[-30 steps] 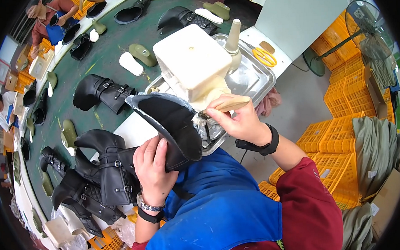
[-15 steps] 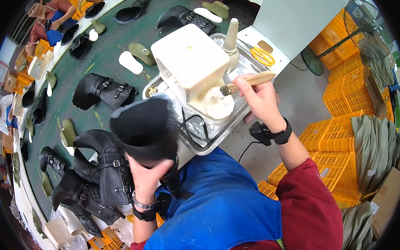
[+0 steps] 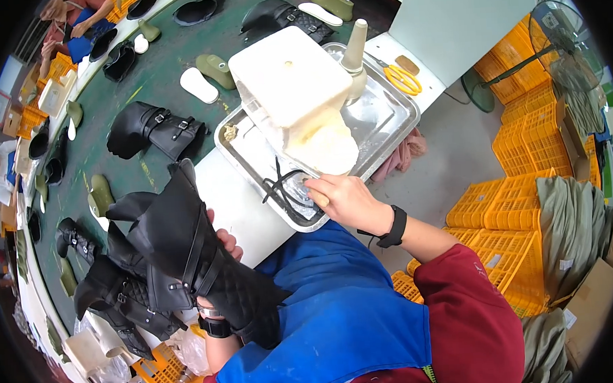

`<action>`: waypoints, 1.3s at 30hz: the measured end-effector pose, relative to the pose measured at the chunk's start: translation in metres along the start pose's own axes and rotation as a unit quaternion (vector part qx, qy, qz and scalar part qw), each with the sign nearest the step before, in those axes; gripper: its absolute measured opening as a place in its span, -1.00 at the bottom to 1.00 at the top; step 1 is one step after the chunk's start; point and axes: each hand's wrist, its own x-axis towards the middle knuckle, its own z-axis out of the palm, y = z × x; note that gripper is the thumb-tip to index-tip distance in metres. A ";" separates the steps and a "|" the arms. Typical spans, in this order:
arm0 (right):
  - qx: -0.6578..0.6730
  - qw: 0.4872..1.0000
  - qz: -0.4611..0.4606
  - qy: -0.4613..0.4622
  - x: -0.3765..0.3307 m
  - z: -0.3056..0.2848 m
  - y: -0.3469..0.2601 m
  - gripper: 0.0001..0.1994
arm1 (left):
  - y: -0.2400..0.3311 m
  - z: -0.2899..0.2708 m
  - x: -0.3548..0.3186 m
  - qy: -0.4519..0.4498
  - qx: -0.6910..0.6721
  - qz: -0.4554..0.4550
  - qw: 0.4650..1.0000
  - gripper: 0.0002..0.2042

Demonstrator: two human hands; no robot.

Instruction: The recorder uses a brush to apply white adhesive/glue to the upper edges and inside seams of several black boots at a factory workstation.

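Note:
My left hand (image 3: pixel 224 239) grips a black boot upper (image 3: pixel 177 233) with straps and a quilted panel, tilted over the table's near edge. The boot hides much of that hand. My right hand (image 3: pixel 345 202) is closed on a brush (image 3: pixel 318 198); only a pale bit of its handle shows, the bristles being hidden. It hovers at the near side of a metal tray (image 3: pixel 404 127), beside a black cord (image 3: pixel 286 192). On the tray, a white plastic tub (image 3: pixel 290 71) stands tilted, with cream-coloured paste (image 3: pixel 323 145) at its lower mouth. A beige bottle (image 3: pixel 355 57) with a long nozzle stands behind.
More black boots (image 3: pixel 158 133) lie on the green table (image 3: pixel 168 74), with olive shoe lasts (image 3: pixel 215 70) and white insoles (image 3: pixel 198 85). Yellow scissors (image 3: pixel 402 80) rest right of the tray. Orange crates (image 3: pixel 509 215) and a fan (image 3: pixel 555 36) stand at right. Other people sit at far left.
My right hand has come down and left from the paste to the near part of the tray. My left hand has turned the boot and lowered it to the left.

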 end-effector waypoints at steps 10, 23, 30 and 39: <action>0.315 0.922 0.224 0.015 -0.001 -0.033 0.007 -0.81 | 0.025 0.009 -0.011 0.044 0.029 0.231 0.972 -0.42; 0.065 0.980 0.171 0.075 0.012 -0.064 0.019 -0.81 | 0.042 0.049 -0.011 0.035 0.333 0.213 0.918 -0.67; 0.271 0.918 0.279 0.073 0.015 -0.088 0.029 -0.79 | 0.032 0.048 -0.019 0.041 0.415 0.270 0.868 -0.70; 0.451 0.884 0.083 0.093 0.064 -0.081 -0.052 -0.79 | 0.025 0.060 -0.033 -0.008 0.502 0.351 0.791 -0.77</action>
